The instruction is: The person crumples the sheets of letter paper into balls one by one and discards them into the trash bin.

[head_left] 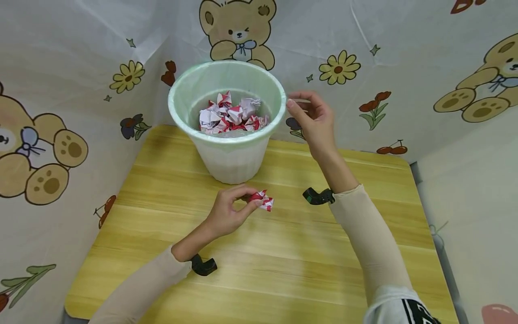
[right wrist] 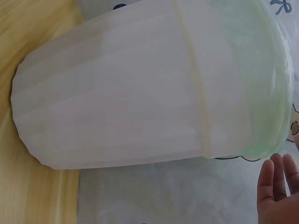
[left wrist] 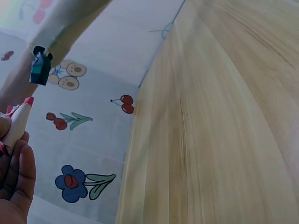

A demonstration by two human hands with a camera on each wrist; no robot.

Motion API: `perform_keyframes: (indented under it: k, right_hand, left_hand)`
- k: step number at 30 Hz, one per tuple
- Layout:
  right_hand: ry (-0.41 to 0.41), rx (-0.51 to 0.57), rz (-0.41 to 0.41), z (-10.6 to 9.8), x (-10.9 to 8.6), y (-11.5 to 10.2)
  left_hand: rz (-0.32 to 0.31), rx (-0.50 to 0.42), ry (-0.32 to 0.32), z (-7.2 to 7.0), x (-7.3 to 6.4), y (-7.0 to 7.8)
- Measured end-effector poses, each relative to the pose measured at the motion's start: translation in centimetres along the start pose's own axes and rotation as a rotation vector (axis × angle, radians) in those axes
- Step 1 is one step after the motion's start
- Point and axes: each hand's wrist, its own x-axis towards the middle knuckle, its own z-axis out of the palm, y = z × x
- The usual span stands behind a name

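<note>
My left hand [head_left: 226, 213] pinches a crumpled piece of red-and-white paper [head_left: 265, 201] between thumb and fingers, over the table in front of the bin. In the left wrist view this paper [left wrist: 18, 122] shows at the left edge. A white waste bin [head_left: 230, 159] stands at the back of the table, with a pale green plastic bag [head_left: 184, 101] lining it and folded over its rim. Inside lie several crumpled red-and-white papers [head_left: 234, 116]. Beside the bin's right rim is my right hand [head_left: 317, 126], fingers loosely bent and fingertips right at the bag's edge, gripping nothing.
The bin stands on a wood-grain table [head_left: 323, 261] with rounded corners. A white cloth [head_left: 299, 27] printed with bears and flowers hangs close behind the table and along its sides. Each wrist wears a small black camera [head_left: 317, 196].
</note>
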Motion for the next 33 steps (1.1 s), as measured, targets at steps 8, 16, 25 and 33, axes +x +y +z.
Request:
perform_keyframes:
  k: [8,16,25,33]
  right_hand:
    - [-0.246,-0.185,0.032,-0.4,1.0,1.9]
    - [-0.281,-0.146,-0.015,-0.5,1.2,3.1]
    - [-0.263,-0.135,0.027,0.0,1.5,2.7]
    - [-0.256,-0.142,0.020,0.1,1.6,2.7]
  left_hand:
    - [-0.012,0.001,-0.003,0.0,-0.3,0.0]
    - [-0.001,0.006,0.006,-0.1,-0.3,-0.2]
    - [-0.013,0.023,-0.012,-1.1,-0.2,0.3]
    - [0.119,0.209,-0.006,-4.5,1.1,3.2]
